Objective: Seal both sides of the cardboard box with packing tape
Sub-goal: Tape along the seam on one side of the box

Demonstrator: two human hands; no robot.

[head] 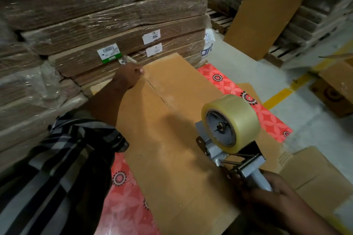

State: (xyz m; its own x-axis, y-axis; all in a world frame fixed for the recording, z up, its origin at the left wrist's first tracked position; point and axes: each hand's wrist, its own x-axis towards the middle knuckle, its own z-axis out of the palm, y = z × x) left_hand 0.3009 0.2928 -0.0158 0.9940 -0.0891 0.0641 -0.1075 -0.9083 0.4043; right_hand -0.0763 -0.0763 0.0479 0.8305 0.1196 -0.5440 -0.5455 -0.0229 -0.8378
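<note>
A long brown cardboard box (168,129) lies in front of me, its two top flaps meeting in a seam that runs away toward the far end. My left hand (128,75) rests on the far end of that seam, fingers curled down on the flap edge. My right hand (271,194) grips the grey handle of a tape dispenser (229,135) with a roll of clear packing tape, held just above the near right part of the box. No tape strip is visible on the seam.
Shrink-wrapped stacks of flat cardboard (107,17) rise close behind and to the left. A red patterned mat (267,112) lies under the box. Flat boxes (321,183) lie at right, a cardboard sheet (263,17) leans against pallets, and a yellow floor line (280,95) runs at right.
</note>
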